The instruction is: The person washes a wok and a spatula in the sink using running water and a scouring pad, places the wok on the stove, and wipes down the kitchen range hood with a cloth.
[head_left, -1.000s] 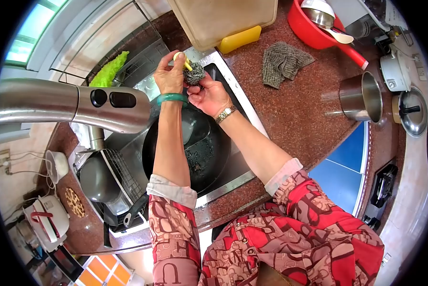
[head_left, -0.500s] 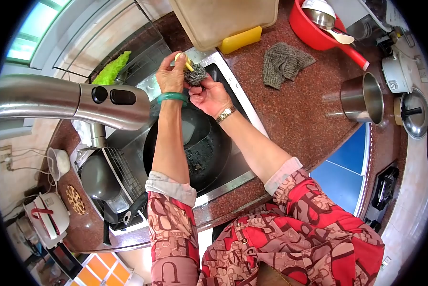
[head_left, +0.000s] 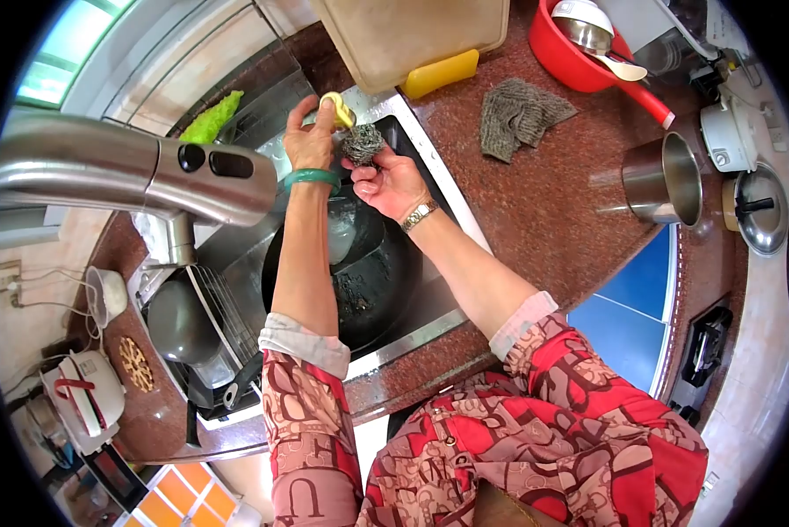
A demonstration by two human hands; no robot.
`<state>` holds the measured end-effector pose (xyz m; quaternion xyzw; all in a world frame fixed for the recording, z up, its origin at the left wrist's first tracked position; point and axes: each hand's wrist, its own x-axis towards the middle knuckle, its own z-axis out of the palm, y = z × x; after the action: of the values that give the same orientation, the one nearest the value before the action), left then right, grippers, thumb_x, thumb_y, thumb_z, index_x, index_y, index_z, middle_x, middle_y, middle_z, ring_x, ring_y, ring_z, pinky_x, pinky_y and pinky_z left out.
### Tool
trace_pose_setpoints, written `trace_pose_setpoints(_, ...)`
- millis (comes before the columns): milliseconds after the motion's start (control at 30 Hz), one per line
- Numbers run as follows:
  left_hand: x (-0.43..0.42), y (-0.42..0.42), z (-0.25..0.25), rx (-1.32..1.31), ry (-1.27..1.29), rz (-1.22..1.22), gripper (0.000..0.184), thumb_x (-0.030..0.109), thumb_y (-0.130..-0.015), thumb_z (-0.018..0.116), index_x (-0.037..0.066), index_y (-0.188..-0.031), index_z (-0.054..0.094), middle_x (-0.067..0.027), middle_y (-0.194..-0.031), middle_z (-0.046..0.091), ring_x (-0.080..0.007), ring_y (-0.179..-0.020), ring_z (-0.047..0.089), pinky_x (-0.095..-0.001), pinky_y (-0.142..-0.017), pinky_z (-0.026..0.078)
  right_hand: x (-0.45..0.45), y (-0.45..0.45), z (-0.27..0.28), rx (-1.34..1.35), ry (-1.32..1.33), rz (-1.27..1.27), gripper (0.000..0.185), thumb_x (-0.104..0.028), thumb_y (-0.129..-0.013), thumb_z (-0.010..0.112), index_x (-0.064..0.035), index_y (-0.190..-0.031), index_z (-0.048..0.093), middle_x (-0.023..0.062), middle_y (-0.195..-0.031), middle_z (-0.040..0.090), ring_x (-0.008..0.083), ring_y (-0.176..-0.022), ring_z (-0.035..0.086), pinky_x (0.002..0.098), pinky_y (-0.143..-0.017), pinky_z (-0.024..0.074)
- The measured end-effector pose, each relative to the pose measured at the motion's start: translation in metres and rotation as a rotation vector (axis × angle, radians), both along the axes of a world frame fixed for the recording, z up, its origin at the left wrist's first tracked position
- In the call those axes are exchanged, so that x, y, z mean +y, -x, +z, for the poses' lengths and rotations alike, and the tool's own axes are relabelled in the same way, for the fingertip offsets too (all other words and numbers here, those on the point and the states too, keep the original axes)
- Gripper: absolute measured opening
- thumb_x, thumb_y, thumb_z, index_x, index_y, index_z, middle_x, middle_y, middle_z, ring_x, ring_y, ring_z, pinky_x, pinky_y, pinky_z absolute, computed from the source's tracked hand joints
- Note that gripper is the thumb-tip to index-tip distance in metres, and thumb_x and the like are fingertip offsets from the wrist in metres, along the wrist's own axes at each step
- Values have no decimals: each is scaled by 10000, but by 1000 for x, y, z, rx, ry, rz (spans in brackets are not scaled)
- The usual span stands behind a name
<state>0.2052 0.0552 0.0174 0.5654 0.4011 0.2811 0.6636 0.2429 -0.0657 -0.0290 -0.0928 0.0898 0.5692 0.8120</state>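
Stainless faucet at left, closest to the camera, out over the sink (blocks the view of part of it). Black pan in the sink, partly hidden behind the left forearm, dark specks on its bottom. Around: fuzzy bright-green cloth at the far left, near the wall; beige board at the back with a yellow block at its lower edge; crumpled grey knit cloth on the speckled brown counter; red long-handled container beyond, bowl and spoon in it; steel pot near the right edge.

Steel-wool scrubber up above the sink's far side, beyond the pan, between both hands. Left hand: pinched on the yellow handle. Right hand: curled, thumb and fingers at the wool's lower edge.

Long axis slanted: handle end away from the body and leftward, wool end nearer and rightward.

Writing: letter print on both sleeves, "U" legible on the left.
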Motion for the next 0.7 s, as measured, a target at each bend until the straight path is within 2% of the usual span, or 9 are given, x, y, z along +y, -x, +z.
trace_pose_setpoints(100,-4,33,3,22,62,32,473,407,-787,638,100,-1125,515,-43,-749,575,-69,-445,453,-191,-365,315,-11,5,-8,21,-9,98,219,-113,-856,428,-149,-1060,499,191,-886,569,120,-571,453,216,-464,331)
trace_pose_setpoints(167,0,79,10,158,12,-102,392,380,-812,613,97,-1075,552,-32,-782,588,-54,-602,523,-180,-467,388,-18,8,5,-232,95,259,231,-118,-853,432,-75,-1069,505,191,-933,557,105,-570,402,207,-475,325)
trace_pose_setpoints(333,-5,213,-17,579,-501,-443,329,293,-740,659,94,-995,599,-122,-834,615,-220,-728,581,-343,-634,456,-10,25,16,-1007,569,759,218,-96,-818,474,-64,-1022,546,70,-690,562,65,-474,440,193,-387,305)
trace_pose_setpoints(367,-17,230,-6,724,-529,-493,335,289,-722,667,104,-993,595,-139,-853,609,-260,-761,581,-371,-658,459,-7,28,9,-997,575,778,218,-96,-818,474,-64,-1022,546,70,-690,562,65,-474,440,193,-387,305)
trace_pose_setpoints(433,-38,256,2,1003,-729,-689,351,308,-697,680,117,-977,586,-128,-871,592,-314,-826,562,-402,-695,457,-1,35,-6,-1487,664,995,195,-143,-772,513,-64,-928,600,45,-633,569,109,-463,494,249,-386,364)
trace_pose_setpoints(467,-45,265,2,1120,-721,-763,381,334,-686,684,120,-983,577,-118,-869,574,-321,-864,542,-405,-711,453,1,43,-13,-1677,615,1023,202,-152,-751,543,-56,-921,593,44,-611,542,94,-443,457,238,-411,370)
trace_pose_setpoints(567,-61,282,14,1142,-746,-726,384,329,-689,684,107,-983,574,-122,-878,562,-318,-862,532,-398,-701,451,0,80,-31,-2169,215,1154,249,-168,-695,594,-61,-919,609,149,-728,610,258,-675,604,349,-602,470)
trace_pose_setpoints(633,-69,292,26,1083,-806,-658,397,287,-683,695,102,-1010,569,-133,-890,542,-313,-850,523,-394,-699,451,-8,116,-32,-2183,-13,1270,228,-133,-670,587,-66,-886,613,177,-804,616,329,-828,596,387,-705,471)
trace_pose_setpoints(700,-78,299,41,1096,-693,-568,424,229,-677,701,121,-1063,563,-131,-910,531,-308,-899,496,-391,-749,434,-15,145,-50,-2399,21,1390,218,-88,-670,553,-21,-855,645,186,-842,634,324,-816,620,390,-697,497)
